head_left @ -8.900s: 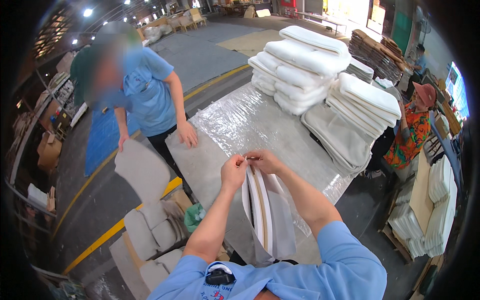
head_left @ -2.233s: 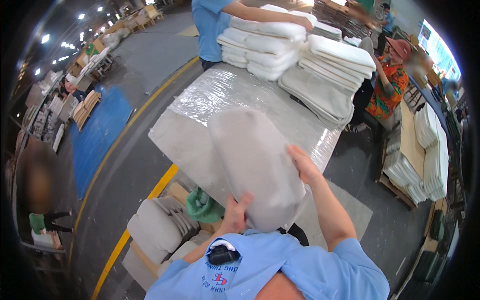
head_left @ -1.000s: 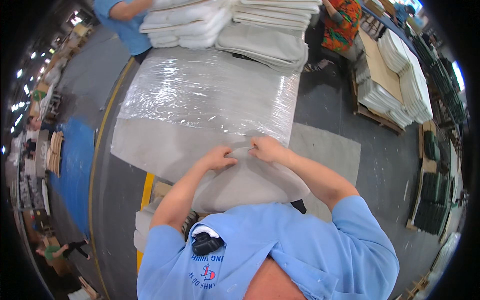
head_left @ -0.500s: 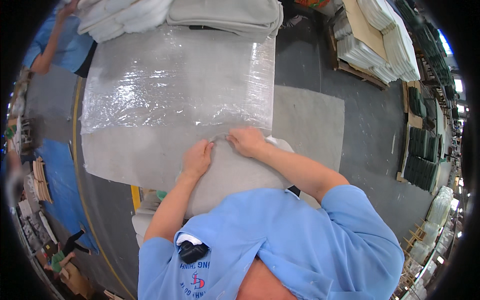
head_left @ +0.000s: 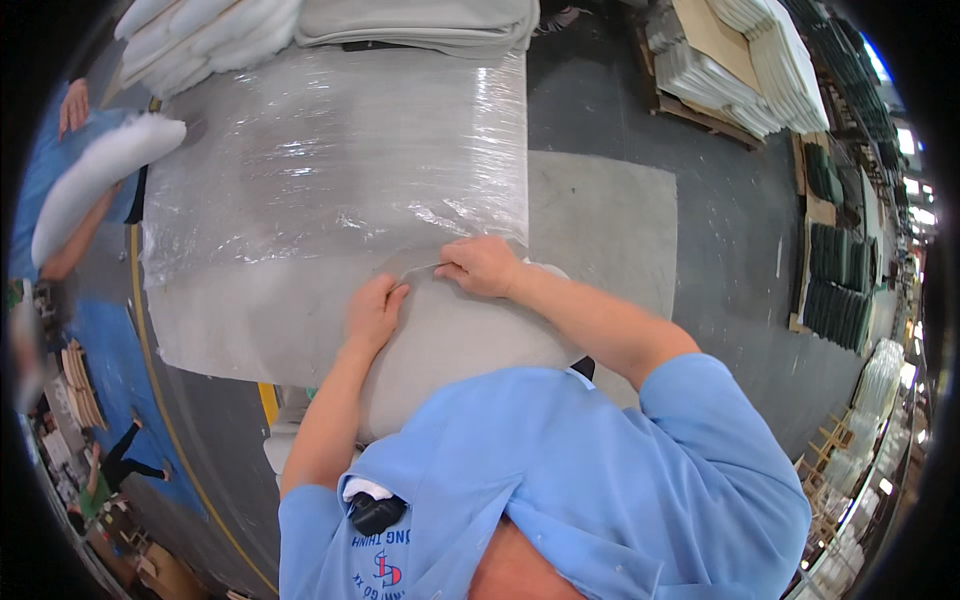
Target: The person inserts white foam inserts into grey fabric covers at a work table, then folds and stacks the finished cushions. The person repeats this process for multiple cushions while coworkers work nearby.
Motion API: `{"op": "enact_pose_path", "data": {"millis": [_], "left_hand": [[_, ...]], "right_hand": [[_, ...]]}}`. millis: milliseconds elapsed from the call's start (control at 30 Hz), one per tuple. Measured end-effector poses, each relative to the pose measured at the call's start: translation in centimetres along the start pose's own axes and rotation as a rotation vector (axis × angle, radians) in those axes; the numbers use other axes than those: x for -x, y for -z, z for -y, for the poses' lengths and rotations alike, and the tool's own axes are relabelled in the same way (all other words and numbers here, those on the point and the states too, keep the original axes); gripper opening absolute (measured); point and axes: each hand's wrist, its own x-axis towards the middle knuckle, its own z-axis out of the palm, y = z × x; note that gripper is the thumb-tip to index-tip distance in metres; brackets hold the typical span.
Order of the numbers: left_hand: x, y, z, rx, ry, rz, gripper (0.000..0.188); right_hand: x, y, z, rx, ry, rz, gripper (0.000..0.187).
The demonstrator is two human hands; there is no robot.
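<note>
- Head view: the grey cushion (head_left: 470,345) lies at the worktop's (head_left: 235,320) near edge, against the person's blue shirt (head_left: 590,470), between the forearms.
- Its rounded far edge points away from the body, peaking near the hands; the shirt covers its near part, so its long axis cannot be told.
- Left forearm rises steeply from below, leaning inward; the left hand (head_left: 375,315) is curled, thumb and fingers pinched on the far edge.
- Right forearm slants in from lower right; the right hand (head_left: 478,266), palm down, clamps that edge just beside, fingers bent together.
- Beyond, clear film (head_left: 330,150) covers the worktop.
</note>
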Motion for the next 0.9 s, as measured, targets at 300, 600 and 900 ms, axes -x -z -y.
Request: {"op": "enact_pose_path", "data": {"millis": [300, 600, 900], "left_hand": [[3.5, 2.1, 2.5, -0.124, 0.193, 0.015, 0.044], [2.4, 2.0, 2.9, -0.233, 0.156, -0.035, 0.034], [17.2, 9.2, 2.0, 0.513, 0.331, -0.141, 0.039]], "right_hand": [[3.3, 1.0, -4.0, 0.236, 0.083, -0.164, 0.029], [2.6, 1.4, -4.3, 0.299, 0.080, -0.225, 0.023], [18.5, 7.9, -1.2, -0.083, 0.037, -0.426, 0.023]]}}
